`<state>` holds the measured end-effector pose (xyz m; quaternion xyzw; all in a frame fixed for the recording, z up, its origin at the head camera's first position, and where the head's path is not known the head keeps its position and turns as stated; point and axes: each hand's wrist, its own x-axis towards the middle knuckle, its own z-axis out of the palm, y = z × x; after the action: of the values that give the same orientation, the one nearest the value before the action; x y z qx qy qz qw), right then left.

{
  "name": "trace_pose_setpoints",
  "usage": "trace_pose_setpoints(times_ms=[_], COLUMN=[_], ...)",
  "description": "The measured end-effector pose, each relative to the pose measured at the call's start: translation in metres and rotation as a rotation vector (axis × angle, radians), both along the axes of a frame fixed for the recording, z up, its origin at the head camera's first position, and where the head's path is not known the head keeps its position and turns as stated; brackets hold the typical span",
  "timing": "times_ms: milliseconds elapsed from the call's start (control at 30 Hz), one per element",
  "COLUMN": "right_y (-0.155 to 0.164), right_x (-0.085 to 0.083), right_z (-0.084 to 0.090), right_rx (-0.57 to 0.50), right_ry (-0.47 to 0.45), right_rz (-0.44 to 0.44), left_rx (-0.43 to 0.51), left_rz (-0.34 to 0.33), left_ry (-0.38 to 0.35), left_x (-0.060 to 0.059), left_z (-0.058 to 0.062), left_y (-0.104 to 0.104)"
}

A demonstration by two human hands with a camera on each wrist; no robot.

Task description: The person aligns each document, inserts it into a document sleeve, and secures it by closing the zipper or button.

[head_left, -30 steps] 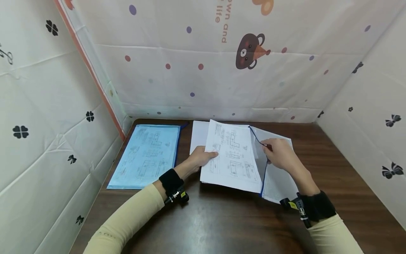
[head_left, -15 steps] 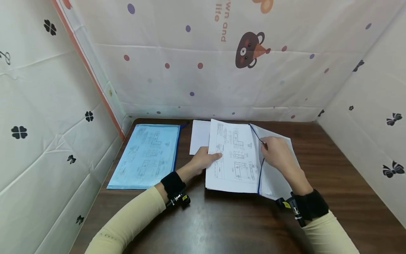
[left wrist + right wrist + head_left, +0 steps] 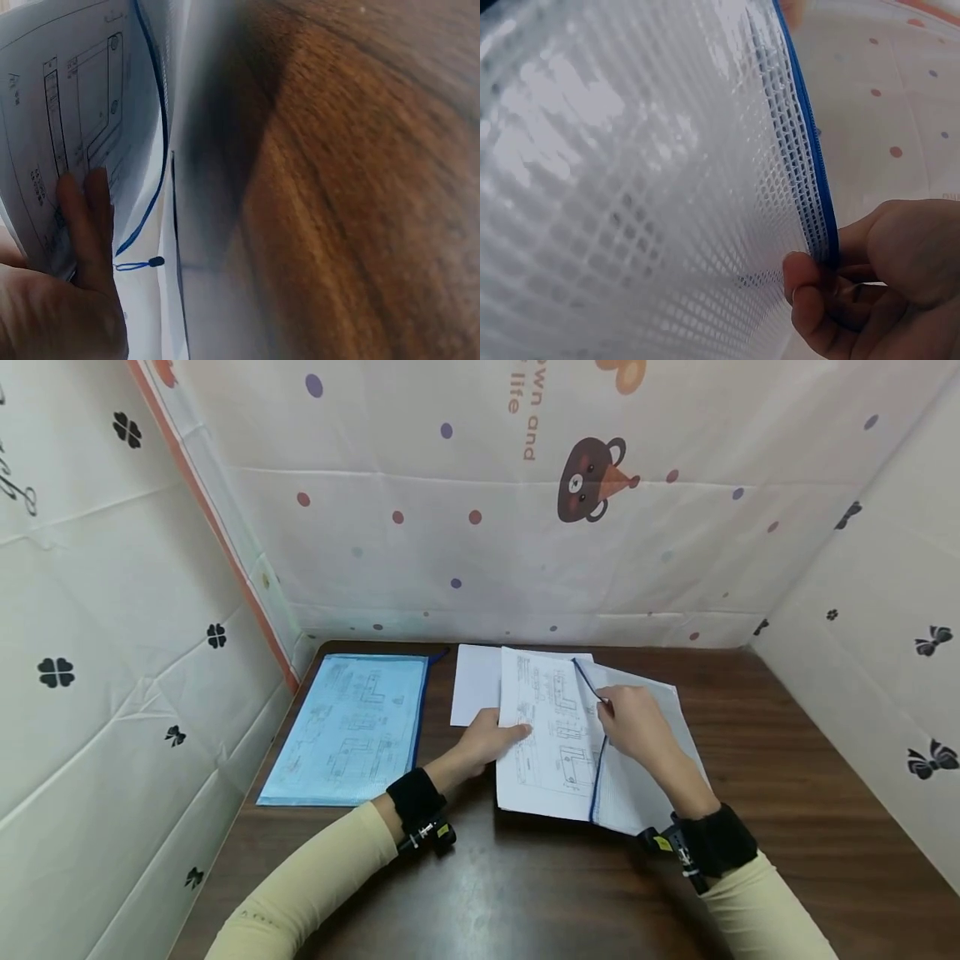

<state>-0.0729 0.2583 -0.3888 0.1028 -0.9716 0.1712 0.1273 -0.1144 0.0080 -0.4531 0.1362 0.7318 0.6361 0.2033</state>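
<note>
My left hand (image 3: 486, 742) grips a stack of printed drawing sheets (image 3: 536, 785) by its left edge, thumb on top. The right part of the stack lies inside a clear mesh zipper pouch (image 3: 648, 789). My right hand (image 3: 639, 720) pinches the pouch's blue-zippered edge and lifts it over the paper. In the right wrist view, thumb and fingers of the right hand (image 3: 889, 277) close on that blue edge of the mesh (image 3: 630, 195). From the left wrist, fingers of the left hand (image 3: 86, 232) lie against a printed sheet (image 3: 82, 105), with a blue zipper pull (image 3: 135, 265) nearby.
To the left lies a blue zipper pouch (image 3: 347, 727) with a drawing showing through it. White paper (image 3: 474, 683) is partly visible behind the stack. The brown wooden table (image 3: 465, 893) meets patterned cloth walls (image 3: 420, 560) at the back and sides.
My right hand has drawn the pouch's zippered edge leftward, so it covers more of the drawing sheets. My left hand and the sheets have shifted slightly to the right.
</note>
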Motion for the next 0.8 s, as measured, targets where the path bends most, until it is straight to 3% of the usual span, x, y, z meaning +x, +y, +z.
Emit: trace_pose_setpoints(times_ms=[800], right_y=[-0.022], right_x=[-0.006], right_z=[-0.002], right_rx=[-0.020], right_ry=[-0.035], right_rz=[0.018], left_rx=[0.019], left_rz=[0.010], left_ry=[-0.031], left_x=[0.000], left_z=[-0.010], left_y=[0.009])
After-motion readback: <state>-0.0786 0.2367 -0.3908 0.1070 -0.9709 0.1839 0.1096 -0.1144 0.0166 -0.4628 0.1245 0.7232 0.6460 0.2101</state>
